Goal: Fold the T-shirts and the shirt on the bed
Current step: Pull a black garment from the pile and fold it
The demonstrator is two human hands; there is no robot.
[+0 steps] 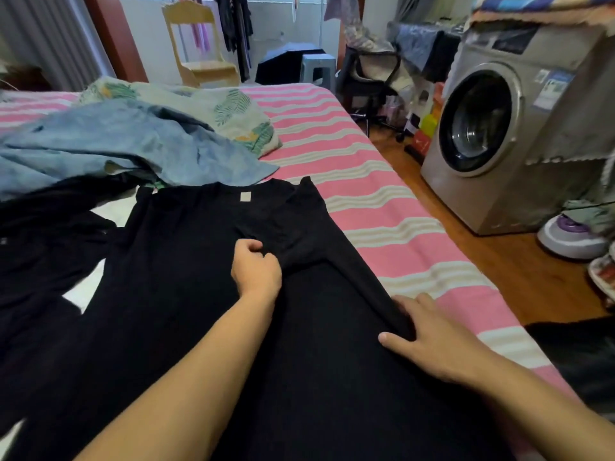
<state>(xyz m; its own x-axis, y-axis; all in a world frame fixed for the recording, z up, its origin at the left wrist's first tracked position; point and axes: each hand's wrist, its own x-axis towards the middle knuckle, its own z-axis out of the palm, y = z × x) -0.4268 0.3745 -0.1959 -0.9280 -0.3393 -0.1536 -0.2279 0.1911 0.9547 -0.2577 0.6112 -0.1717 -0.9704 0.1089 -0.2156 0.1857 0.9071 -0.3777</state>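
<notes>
A black T-shirt [186, 261] lies spread on the bed in front of me, neck label at the far end, its right side folded inward. My left hand [255, 266] pinches the folded sleeve edge near the shirt's middle. My right hand [429, 337] grips the folded right edge of the same T-shirt, fingers tucked under the cloth and thumb on top. A second black garment [43, 257] lies crumpled at the left. A blue denim shirt [126, 144] is heaped beyond them.
The bed has a pink and white striped sheet [366, 181]; a leaf-print quilt [233, 114] is bunched at the back. To the right, past the bed's edge, stands a washing machine [499, 128] on wooden floor. A yellow chair [199, 48] stands behind the bed.
</notes>
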